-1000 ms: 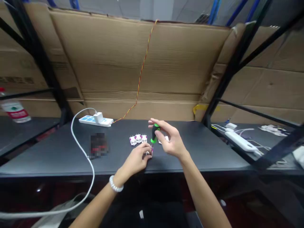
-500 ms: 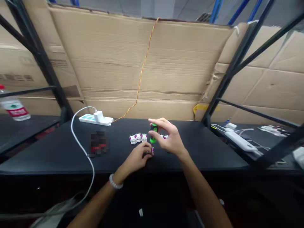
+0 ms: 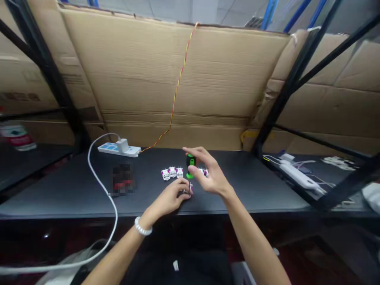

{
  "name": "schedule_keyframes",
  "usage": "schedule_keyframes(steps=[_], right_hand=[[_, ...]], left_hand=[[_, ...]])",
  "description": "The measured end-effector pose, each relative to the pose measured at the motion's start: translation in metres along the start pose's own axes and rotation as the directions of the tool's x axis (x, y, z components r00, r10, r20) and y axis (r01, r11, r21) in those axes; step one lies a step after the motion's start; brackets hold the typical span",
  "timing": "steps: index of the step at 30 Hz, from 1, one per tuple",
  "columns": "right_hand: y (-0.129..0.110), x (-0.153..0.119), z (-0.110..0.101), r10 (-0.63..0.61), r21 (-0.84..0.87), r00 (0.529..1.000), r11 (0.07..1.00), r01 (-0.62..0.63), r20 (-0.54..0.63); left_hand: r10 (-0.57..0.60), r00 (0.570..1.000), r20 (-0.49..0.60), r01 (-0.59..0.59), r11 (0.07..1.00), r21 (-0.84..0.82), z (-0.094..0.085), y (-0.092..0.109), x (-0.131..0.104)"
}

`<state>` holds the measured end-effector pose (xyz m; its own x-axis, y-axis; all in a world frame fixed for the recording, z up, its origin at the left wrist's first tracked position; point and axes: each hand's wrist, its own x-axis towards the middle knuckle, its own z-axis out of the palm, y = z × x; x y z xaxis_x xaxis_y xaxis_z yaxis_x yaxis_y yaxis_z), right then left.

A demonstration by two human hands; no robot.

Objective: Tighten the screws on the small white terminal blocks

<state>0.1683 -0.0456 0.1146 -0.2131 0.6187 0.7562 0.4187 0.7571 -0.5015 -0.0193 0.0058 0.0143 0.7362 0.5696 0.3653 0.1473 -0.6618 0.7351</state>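
My right hand (image 3: pixel 210 173) grips a short screwdriver (image 3: pixel 191 162) with a black and green handle, thumb in front and fingers stretched at its top. The shaft points straight down at a small white and purple part (image 3: pixel 191 189) on the black table. My left hand (image 3: pixel 170 198) pinches that part at the table's front, its fingertips partly hiding it. Whether the tip sits in a screw is too small to tell. Behind my left hand, several similar white and purple parts (image 3: pixel 172 172) stand in a row. More such parts (image 3: pixel 206 172) show partly behind my right hand.
A white power strip (image 3: pixel 130 151) with a plugged-in adapter lies at the back left; its white cable (image 3: pixel 100 180) loops over the table's front edge. A pixelated dark and red object (image 3: pixel 122 180) sits left. Black metal posts (image 3: pixel 268 118) and cardboard walls (image 3: pixel 178 79) enclose the table.
The screwdriver's handle and my right fingers have shifted slightly left. More of the part under the shaft shows. My left hand keeps its hold in nearly the same place.
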Motion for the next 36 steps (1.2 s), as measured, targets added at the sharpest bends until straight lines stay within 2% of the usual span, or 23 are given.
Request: schedule_keyframes(steps=[3,6,8,12,14,17,19,22,27,29,32,34,36], right_hand=[[0.001,-0.002,-0.001,0.021,0.083,0.999,0.996,-0.023,0.030],[0.001,-0.002,-0.001,-0.004,-0.057,0.998,0.998,0.000,-0.066],[0.001,-0.002,-0.001,-0.044,-0.130,0.995,0.991,0.033,-0.085],[0.001,-0.002,-0.001,-0.064,-0.041,0.998,0.997,0.064,0.006],[0.001,-0.002,-0.001,-0.055,-0.043,0.998,0.998,0.054,-0.015],[0.000,-0.002,0.000,-0.060,-0.164,0.995,0.985,0.046,-0.080],[-0.001,-0.002,-0.001,-0.064,-0.158,0.997,0.986,0.058,-0.032],[-0.003,-0.003,-0.002,-0.062,-0.049,0.997,0.997,0.064,0.051],[-0.001,-0.002,-0.004,-0.066,-0.226,0.992,0.973,0.041,-0.105],[-0.001,-0.003,-0.005,-0.050,-0.189,0.996,0.981,0.036,-0.067],[0.000,-0.004,-0.008,-0.009,-0.029,0.999,1.000,0.010,0.032],[0.000,-0.004,-0.010,-0.002,-0.066,1.000,0.998,0.001,-0.019],[0.000,-0.005,-0.011,-0.016,-0.171,0.996,0.985,0.000,-0.089]], left_hand=[[-0.005,1.000,0.015,0.005,1.000,-0.001,0.000,-0.002,0.000],[-0.027,1.000,0.003,0.027,1.000,0.004,0.001,-0.005,-0.001],[-0.026,1.000,-0.010,0.026,1.000,0.006,0.002,-0.005,-0.001],[-0.017,1.000,-0.011,0.017,1.000,0.017,0.001,-0.003,-0.001],[-0.024,1.000,-0.009,0.025,0.999,0.022,0.001,-0.002,0.000],[-0.027,1.000,-0.011,0.028,0.999,0.033,0.001,-0.002,0.000],[-0.028,1.000,-0.013,0.028,0.999,0.045,0.001,-0.002,0.000],[-0.024,1.000,-0.004,0.024,0.999,0.046,0.001,-0.002,0.000],[-0.023,1.000,-0.021,0.024,0.999,0.041,0.001,-0.002,-0.001],[-0.031,0.999,-0.020,0.032,0.999,0.039,0.001,-0.001,-0.001],[-0.028,1.000,-0.006,0.028,0.999,0.038,0.001,0.001,0.000],[-0.017,1.000,-0.002,0.017,0.999,0.042,0.001,0.001,0.000],[-0.013,1.000,-0.008,0.013,0.999,0.037,0.001,0.001,0.000]])
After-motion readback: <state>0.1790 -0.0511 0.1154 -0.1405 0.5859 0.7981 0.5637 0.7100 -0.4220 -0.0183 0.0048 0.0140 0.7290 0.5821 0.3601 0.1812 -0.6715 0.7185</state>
